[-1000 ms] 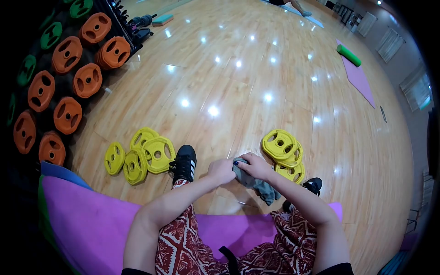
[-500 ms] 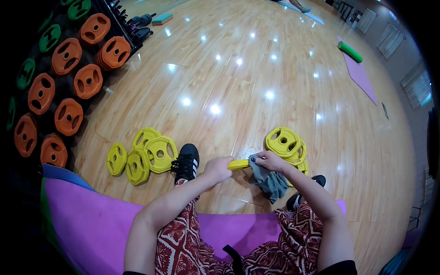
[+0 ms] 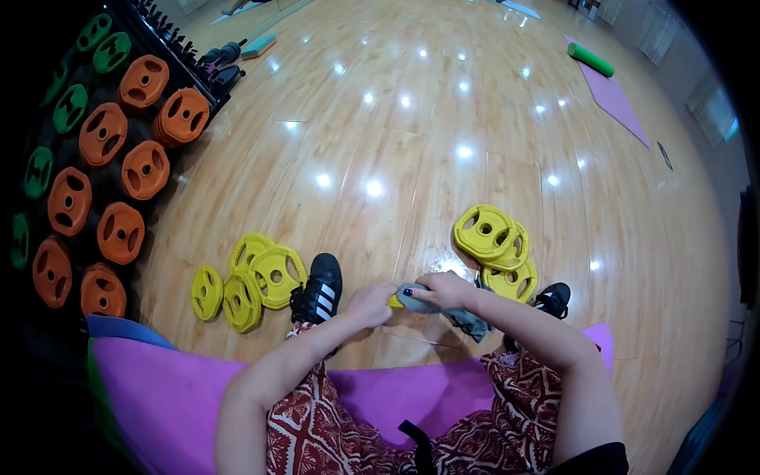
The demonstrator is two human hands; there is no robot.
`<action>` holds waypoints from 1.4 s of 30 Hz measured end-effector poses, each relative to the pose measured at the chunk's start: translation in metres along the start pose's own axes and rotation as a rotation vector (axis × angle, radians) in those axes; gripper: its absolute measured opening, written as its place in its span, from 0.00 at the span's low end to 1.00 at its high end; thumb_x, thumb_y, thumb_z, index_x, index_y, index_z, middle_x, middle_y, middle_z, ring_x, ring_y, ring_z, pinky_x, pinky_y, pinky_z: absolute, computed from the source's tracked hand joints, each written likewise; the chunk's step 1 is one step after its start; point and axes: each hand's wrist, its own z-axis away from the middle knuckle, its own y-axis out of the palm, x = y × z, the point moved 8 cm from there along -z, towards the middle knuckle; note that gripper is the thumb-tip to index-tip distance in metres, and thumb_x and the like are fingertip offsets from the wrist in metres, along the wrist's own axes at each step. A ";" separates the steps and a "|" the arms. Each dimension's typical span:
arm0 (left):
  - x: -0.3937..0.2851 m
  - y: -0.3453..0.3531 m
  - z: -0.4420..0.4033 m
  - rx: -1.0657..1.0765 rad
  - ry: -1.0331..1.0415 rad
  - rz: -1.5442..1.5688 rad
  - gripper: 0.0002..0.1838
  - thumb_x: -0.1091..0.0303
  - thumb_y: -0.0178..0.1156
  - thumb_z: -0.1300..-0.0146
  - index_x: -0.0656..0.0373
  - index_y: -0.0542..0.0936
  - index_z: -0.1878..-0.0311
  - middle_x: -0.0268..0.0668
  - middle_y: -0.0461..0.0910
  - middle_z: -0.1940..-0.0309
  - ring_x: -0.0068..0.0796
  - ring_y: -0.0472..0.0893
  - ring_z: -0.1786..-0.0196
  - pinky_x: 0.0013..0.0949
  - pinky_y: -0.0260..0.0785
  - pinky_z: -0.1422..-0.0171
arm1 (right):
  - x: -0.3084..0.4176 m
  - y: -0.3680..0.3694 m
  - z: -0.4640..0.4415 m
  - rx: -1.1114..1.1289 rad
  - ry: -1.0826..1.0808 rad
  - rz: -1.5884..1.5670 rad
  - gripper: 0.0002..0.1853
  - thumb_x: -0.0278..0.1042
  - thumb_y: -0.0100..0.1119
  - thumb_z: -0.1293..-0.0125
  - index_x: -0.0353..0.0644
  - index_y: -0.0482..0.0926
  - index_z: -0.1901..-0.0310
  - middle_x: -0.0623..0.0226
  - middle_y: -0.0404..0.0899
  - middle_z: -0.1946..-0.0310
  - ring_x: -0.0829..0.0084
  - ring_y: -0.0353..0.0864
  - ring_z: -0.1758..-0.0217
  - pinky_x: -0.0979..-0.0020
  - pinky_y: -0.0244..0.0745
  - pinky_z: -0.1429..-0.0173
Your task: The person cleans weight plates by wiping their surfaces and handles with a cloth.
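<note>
Between my feet, my left hand point(image 3: 372, 305) is closed on one end of a yellow weight plate point(image 3: 393, 302), seen edge-on so that only a narrow strip shows. My right hand point(image 3: 445, 291) grips a grey cloth point(image 3: 469, 321) wrapped over the plate's other end, close to the left fingers. Part of the cloth hangs down to the right. Several yellow plates point(image 3: 277, 277) lie overlapping on the floor left of my left shoe point(image 3: 321, 289). More yellow plates point(image 3: 484, 231) are piled beyond my right hand.
On the left a rack holds orange plates point(image 3: 103, 134) and green plates point(image 3: 112, 52). Under my legs is a purple mat point(image 3: 182, 380). A green foam roller point(image 3: 590, 59) rests on a pink mat point(image 3: 613, 103) at the far right. The wooden floor point(image 3: 380, 158) reflects lights.
My right hand and the cloth have slid left along the plate toward my left hand, covering most of the yellow strip. The camera view has shifted slightly.
</note>
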 end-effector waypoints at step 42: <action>0.043 0.006 -0.005 -0.132 -0.208 0.411 0.15 0.76 0.54 0.61 0.56 0.79 0.65 0.41 0.77 0.76 0.37 0.77 0.68 0.33 0.68 0.61 | 0.009 -0.013 -0.002 -0.070 0.055 -0.158 0.28 0.62 0.44 0.43 0.42 0.76 0.60 0.53 0.78 0.67 0.57 0.77 0.63 0.63 0.70 0.58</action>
